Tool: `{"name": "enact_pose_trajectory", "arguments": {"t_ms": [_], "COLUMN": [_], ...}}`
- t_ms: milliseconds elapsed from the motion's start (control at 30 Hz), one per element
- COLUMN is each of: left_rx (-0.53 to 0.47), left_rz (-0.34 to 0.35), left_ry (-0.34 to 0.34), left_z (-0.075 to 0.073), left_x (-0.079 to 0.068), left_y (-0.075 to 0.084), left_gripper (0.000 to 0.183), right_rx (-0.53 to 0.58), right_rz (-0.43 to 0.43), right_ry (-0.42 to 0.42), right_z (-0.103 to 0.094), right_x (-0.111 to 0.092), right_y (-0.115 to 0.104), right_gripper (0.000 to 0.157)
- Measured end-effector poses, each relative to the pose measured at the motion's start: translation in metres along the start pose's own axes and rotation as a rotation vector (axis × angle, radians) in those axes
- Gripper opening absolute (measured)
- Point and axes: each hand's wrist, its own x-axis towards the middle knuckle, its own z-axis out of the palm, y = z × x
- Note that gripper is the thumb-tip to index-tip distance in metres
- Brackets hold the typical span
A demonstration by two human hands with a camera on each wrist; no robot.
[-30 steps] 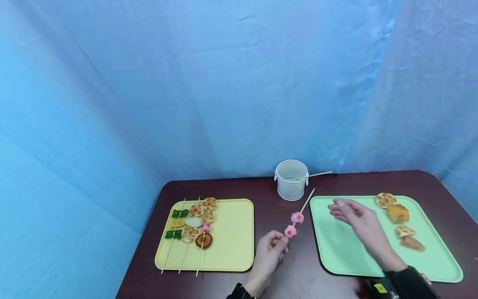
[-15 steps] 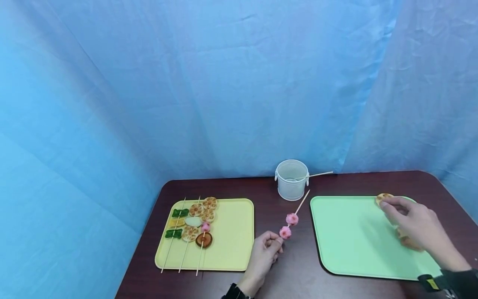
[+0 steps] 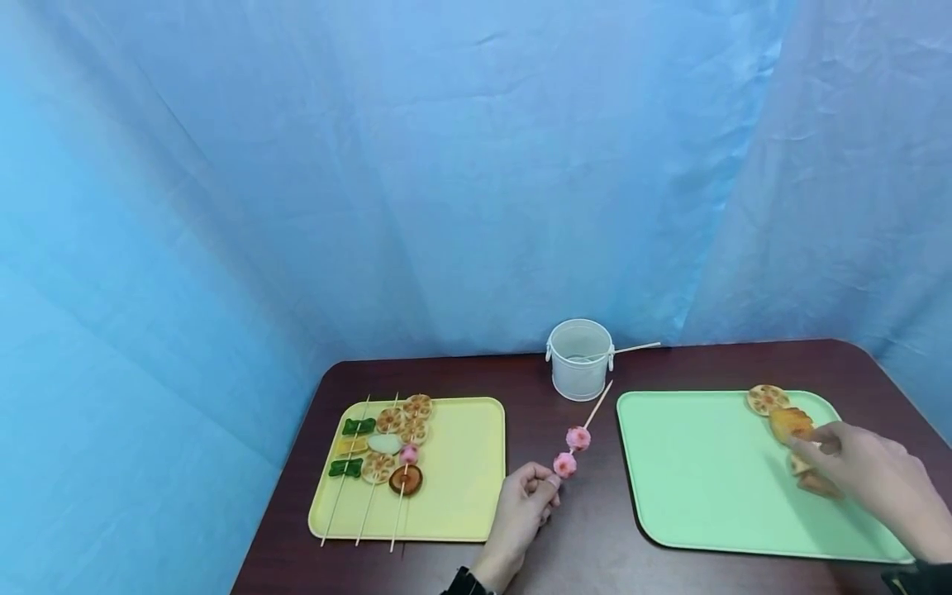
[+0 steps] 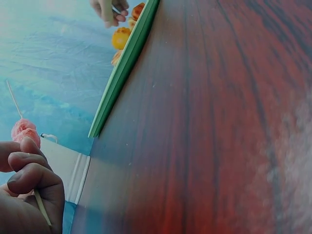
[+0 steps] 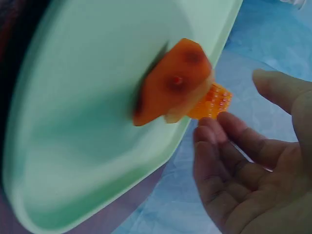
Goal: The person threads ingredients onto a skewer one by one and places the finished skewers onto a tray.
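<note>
My left hand (image 3: 518,516) pinches the lower part of a bamboo skewer (image 3: 599,403) that carries two pink balls (image 3: 571,452). The skewer tilts up and away between the trays. Over the right side of the green tray (image 3: 699,471), my right hand (image 3: 873,467) reaches toward a yellow corn piece (image 3: 791,423). In the right wrist view its thumb stands apart from the fingers (image 5: 229,158), which are close to the corn; contact cannot be told. A lotus root slice (image 3: 768,400) lies behind the corn. Another lotus piece (image 3: 800,464) and a brown wedge (image 3: 821,485) lie in front, partly hidden by the hand.
A yellow tray (image 3: 461,496) on the left holds three loaded skewers, with green pieces, lotus slices, a pink ball and a mushroom (image 3: 405,479). A small white bucket (image 3: 579,368) with a stick leaning out stands at the back, before a blue curtain (image 3: 476,182).
My right hand has moved right across the green tray to the food pieces, then back toward me from the lotus slice. My left hand has shifted slightly left with the skewer.
</note>
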Motion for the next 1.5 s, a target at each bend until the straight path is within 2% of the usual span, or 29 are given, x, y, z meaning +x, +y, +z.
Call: {"name": "enact_pose_trajectory", "arguments": {"t_ms": [133,233,433,500,633,800,933,1033,1100,1200,1267,1333,1433,1500], "left_rx": [-0.001,-0.002,-0.008,-0.011,-0.023,-0.027,-0.023,-0.022,-0.022,-0.023,-0.025,-0.023,-0.015,-0.011], "left_rz": [0.0,0.001,0.003,0.005,0.007,0.006,0.011,0.009,0.009,0.015,0.02,0.024,0.024,0.025], "left_ry": [0.0,0.0,-0.004,-0.004,-0.003,-0.008,-0.011,-0.007,-0.005,-0.005,-0.011,-0.014,-0.014,-0.013], "left_z": [0.0,0.0,0.0,0.0,0.0,0.001,0.001,0.001,0.002,0.002,0.003,0.004,0.004,0.004], "left_x": [0.0,0.0,0.0,0.0,0.001,0.001,0.001,0.002,0.002,0.002,0.001,0.001,0.002,0.002], "left_y": [-0.001,-0.002,-0.003,-0.003,-0.004,-0.004,-0.004,-0.004,-0.004,-0.005,-0.005,-0.006,-0.006,-0.007], "left_gripper": [0.015,0.015,0.014,0.014,0.013,0.014,0.017,0.018,0.018,0.018,0.018,0.018,0.018,0.018], "right_rx": [0.002,0.011,-0.053,-0.068,-0.08,-0.082,-0.068,-0.075,-0.076,-0.052,-0.015,0.03,0.098,0.154], "right_rz": [0.037,0.033,0.103,0.118,0.094,0.085,0.091,0.105,0.115,0.068,0.014,-0.074,-0.202,-0.273], "right_ry": [-0.094,-0.114,-0.112,-0.129,-0.14,-0.165,-0.185,-0.162,-0.135,-0.054,-0.004,0.048,0.126,0.146], "right_z": [0.006,0.009,0.013,0.015,0.019,0.022,0.02,0.015,0.011,0.005,0.002,0.001,0.003,0.004], "right_x": [-0.001,-0.002,-0.004,-0.007,-0.013,-0.012,-0.009,-0.007,-0.007,-0.009,-0.009,-0.009,-0.008,-0.008], "right_y": [0.003,0.004,0.006,0.006,0.004,0.004,0.005,0.002,-0.001,-0.008,-0.016,-0.025,-0.04,-0.049], "right_gripper": [0.085,0.076,0.092,0.086,0.066,0.062,0.052,0.045,0.051,0.072,0.075,0.07,0.054,0.045]}}
